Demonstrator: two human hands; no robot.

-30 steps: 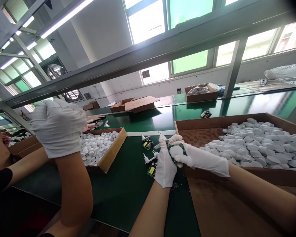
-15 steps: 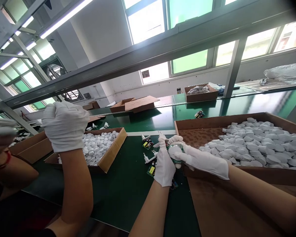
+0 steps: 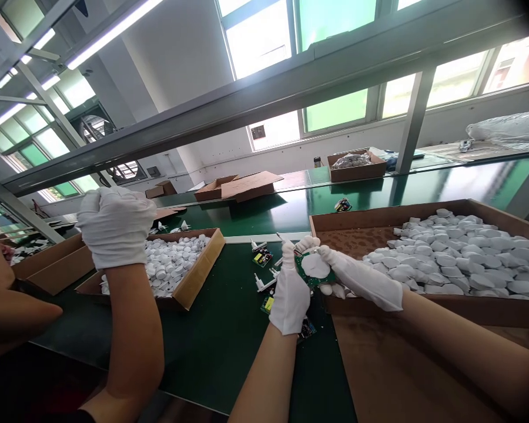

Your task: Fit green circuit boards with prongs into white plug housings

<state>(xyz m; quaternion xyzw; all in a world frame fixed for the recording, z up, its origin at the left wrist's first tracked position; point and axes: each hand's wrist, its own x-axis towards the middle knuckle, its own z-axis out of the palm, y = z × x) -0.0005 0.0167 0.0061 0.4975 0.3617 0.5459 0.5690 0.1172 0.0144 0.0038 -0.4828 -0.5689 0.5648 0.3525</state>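
Circuit boards and trays probably hem the belt.

No legible text, labels, brands or numbers found. Green PCB in hand: silk-screen print too small to read, no marking confirmed. Loose PCB nearby, same finding; small dark wall plate by window also unreadable at this res.
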